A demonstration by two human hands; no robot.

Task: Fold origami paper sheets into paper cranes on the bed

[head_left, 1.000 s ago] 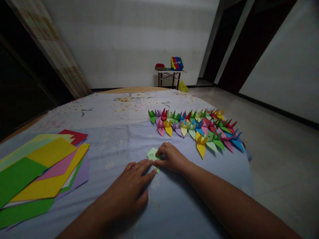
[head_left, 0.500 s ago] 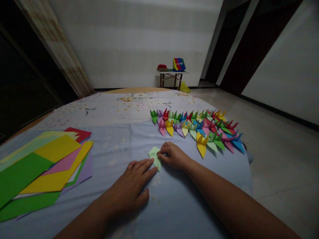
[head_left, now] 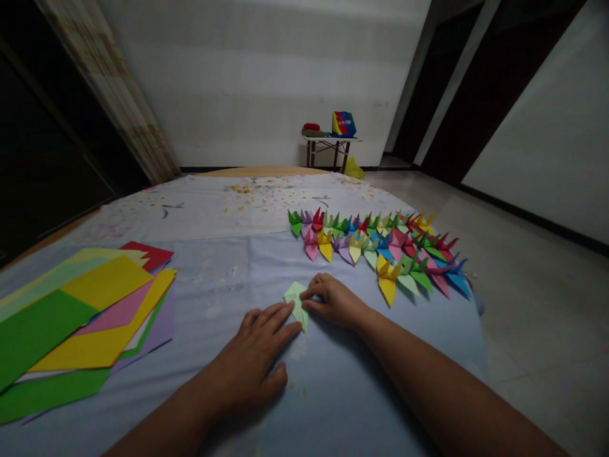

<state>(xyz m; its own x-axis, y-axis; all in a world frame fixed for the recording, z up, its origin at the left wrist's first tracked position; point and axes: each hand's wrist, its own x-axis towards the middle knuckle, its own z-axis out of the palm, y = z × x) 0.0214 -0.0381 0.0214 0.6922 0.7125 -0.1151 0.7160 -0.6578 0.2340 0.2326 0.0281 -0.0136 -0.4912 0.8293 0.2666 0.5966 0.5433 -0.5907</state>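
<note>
A small folded piece of pale green paper lies on the light blue cloth in front of me, kite-shaped with its narrow point toward me. My left hand rests open beside it, fingers stretched out and the fingertips touching its left edge. From the right, my right hand has thumb and index finger pinched at the paper's right edge. The fingers cover part of that edge, so the fold under them is hidden. Just beyond my right hand stand rows of folded paper cranes in many colours.
Several stacked sheets of coloured paper lie at the left. A blue cloth covers the near part of the round table, over a floral tablecloth. By the far wall stands a small table with a multicoloured bag.
The view has shifted very slightly. Both hands keep nearly the same places on the pale green paper, with no clear change in its shape.
</note>
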